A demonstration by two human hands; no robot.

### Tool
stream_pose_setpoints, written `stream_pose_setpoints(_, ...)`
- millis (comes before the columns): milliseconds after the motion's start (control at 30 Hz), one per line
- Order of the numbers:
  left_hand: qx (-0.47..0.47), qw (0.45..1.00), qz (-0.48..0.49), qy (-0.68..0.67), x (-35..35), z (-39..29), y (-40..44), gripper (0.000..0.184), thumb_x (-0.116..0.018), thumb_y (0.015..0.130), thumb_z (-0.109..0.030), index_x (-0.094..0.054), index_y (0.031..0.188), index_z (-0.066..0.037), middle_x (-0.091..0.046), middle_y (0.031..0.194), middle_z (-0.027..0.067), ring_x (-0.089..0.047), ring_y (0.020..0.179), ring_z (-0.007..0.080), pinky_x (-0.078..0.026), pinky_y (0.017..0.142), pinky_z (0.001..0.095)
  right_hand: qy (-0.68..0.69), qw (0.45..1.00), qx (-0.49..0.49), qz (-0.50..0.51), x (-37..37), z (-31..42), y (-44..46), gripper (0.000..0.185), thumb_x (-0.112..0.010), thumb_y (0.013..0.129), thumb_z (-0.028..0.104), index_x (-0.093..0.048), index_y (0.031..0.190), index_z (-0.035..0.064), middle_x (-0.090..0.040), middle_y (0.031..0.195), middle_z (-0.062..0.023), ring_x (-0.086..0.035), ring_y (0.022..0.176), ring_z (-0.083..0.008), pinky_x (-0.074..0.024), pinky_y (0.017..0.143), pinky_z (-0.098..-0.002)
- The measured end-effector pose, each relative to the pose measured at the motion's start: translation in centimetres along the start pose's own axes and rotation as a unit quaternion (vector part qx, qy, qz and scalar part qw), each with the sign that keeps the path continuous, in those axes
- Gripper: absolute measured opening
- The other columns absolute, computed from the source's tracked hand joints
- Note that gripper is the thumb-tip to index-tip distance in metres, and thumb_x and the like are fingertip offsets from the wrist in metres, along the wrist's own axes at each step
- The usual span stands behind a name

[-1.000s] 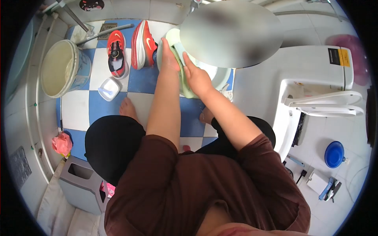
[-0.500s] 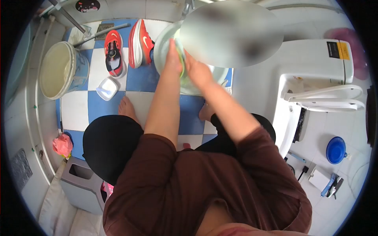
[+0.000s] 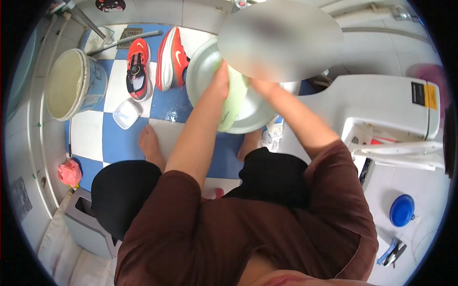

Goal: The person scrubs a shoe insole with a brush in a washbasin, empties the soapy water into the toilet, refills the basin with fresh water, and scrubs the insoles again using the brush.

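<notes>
Pale-green item (image 3: 234, 100) held over basin (image 3: 201, 71), reaching its near rim | edge gripped by left hand (image 3: 220, 85), fingers mostly hidden | right hand (image 3: 265, 86) partly masked, grip opening cannot be told | movement suggested by blur; handling judged under way

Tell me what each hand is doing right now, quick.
Left hand: closed on a pale green item, over the basin.
Right hand: beside it, mostly hidden by the blurred patch; grip can't be told.
</notes>
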State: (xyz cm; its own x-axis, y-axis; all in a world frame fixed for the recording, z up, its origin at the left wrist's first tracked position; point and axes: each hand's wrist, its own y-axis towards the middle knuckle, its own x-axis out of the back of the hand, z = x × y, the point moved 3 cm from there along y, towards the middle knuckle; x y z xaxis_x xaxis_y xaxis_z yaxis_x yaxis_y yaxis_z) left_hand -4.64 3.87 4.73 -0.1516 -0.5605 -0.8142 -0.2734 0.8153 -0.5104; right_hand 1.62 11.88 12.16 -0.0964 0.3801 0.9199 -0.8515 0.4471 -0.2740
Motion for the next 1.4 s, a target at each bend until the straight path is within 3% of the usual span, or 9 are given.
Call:
stream_pose_setpoints(100,0.000,0.993,0.072,-0.097,1.3,-2.4,-1.2,0.062,-0.029,0.096,-0.054,-0.047,0.131,-0.006,-0.058,0.119,0.0129,-0.055,0.110,0.0275,-0.042,0.097,0.0445,0.012,0.997,0.065,0.038,-3.6,1.6,-3.3,0.050,-0.042,0.094,0.021,-0.031,0.142,0.0176,-0.065,0.080,-0.0202,-0.062,0.068,-0.0376,-0.0498,0.067,-0.0494)
stream_pose_setpoints(233,-0.036,0.994,-0.083,0.061,2.9,0.7,1.6,0.074,-0.013,0.095,-0.061,-0.048,0.130,-0.005,-0.059,0.119,0.0122,-0.056,0.108,0.0276,-0.042,0.096,0.0423,-0.028,0.999,0.017,-0.005,-3.6,-0.4,-0.1,0.051,-0.042,0.093,0.019,-0.031,0.143,0.0172,-0.064,0.076,-0.0208,-0.062,0.066,-0.0367,-0.0494,0.064,-0.0479)
stream_pose_setpoints(500,-0.006,0.993,-0.075,0.087,3.8,1.3,2.8,0.079,-0.025,0.089,-0.070,-0.045,0.132,-0.007,-0.052,0.126,0.0132,-0.050,0.114,0.0265,-0.040,0.097,0.0408,-0.012,0.999,0.034,-0.015,-5.5,-2.7,1.6,0.062,-0.046,0.087,0.011,-0.025,0.145,0.0123,-0.062,0.069,-0.0201,-0.062,0.063,-0.0357,-0.0497,0.060,-0.0459)
stream_pose_setpoints(867,0.012,0.997,-0.081,0.007,4.3,2.0,3.6,0.057,-0.044,0.094,-0.050,-0.044,0.131,-0.007,-0.053,0.123,0.0118,-0.052,0.112,0.0266,-0.043,0.095,0.0412,0.074,0.997,-0.005,0.002,-4.8,-1.4,0.2,0.055,-0.043,0.092,0.018,-0.027,0.145,0.0145,-0.062,0.073,-0.0239,-0.061,0.066,-0.0386,-0.0477,0.064,-0.0480)
stream_pose_setpoints(967,0.010,0.995,-0.036,-0.097,5.0,0.5,4.2,0.054,-0.039,0.097,-0.048,-0.045,0.131,-0.006,-0.055,0.120,0.0152,-0.054,0.109,0.0285,-0.045,0.093,0.0412,0.115,0.988,0.085,-0.051,-7.2,-0.2,-3.6,0.054,-0.038,0.094,0.019,-0.025,0.146,0.0157,-0.063,0.076,-0.0221,-0.061,0.065,-0.0384,-0.0481,0.061,-0.0482)
stream_pose_setpoints(1133,0.002,0.995,-0.090,-0.038,3.3,3.0,3.9,0.057,-0.025,0.098,-0.046,-0.045,0.131,-0.004,-0.057,0.118,0.0197,-0.058,0.102,0.0353,-0.049,0.085,0.0473,0.041,0.996,-0.075,0.008,-3.6,-4.5,2.2,0.053,-0.041,0.095,0.021,-0.024,0.145,0.0214,-0.063,0.092,-0.0258,-0.062,0.075,-0.0408,-0.0499,0.069,-0.0468)
stream_pose_setpoints(1267,0.008,0.998,-0.011,-0.054,3.6,-0.6,2.7,0.049,-0.033,0.098,-0.041,-0.048,0.128,-0.006,-0.060,0.114,0.0137,-0.060,0.098,0.0269,-0.049,0.085,0.0402,0.084,0.995,0.004,0.053,-6.4,-1.2,-3.2,0.052,-0.042,0.094,0.020,-0.028,0.144,0.0160,-0.062,0.099,-0.0258,-0.062,0.077,-0.0409,-0.0500,0.069,-0.0471)
stream_pose_setpoints(1300,0.009,0.992,-0.016,-0.121,3.8,-0.9,2.5,0.049,-0.033,0.098,-0.042,-0.050,0.126,-0.006,-0.061,0.111,0.0137,-0.060,0.096,0.0268,-0.050,0.084,0.0401,0.106,0.987,0.114,-0.046,-6.9,-0.6,-3.9,0.055,-0.042,0.092,0.017,-0.027,0.145,0.0144,-0.062,0.071,-0.0227,-0.061,0.063,-0.0386,-0.0488,0.059,-0.0471)
stream_pose_setpoints(1400,0.015,0.992,-0.103,-0.065,5.6,1.8,4.1,0.053,-0.025,0.098,-0.043,-0.047,0.128,-0.005,-0.061,0.111,0.0172,-0.059,0.097,0.0301,-0.050,0.084,0.0430,0.051,0.998,0.017,-0.037,-6.0,-3.6,0.3,0.056,-0.041,0.093,0.017,-0.025,0.145,0.0129,-0.062,0.074,-0.0233,-0.061,0.062,-0.0385,-0.0486,0.060,-0.0480)
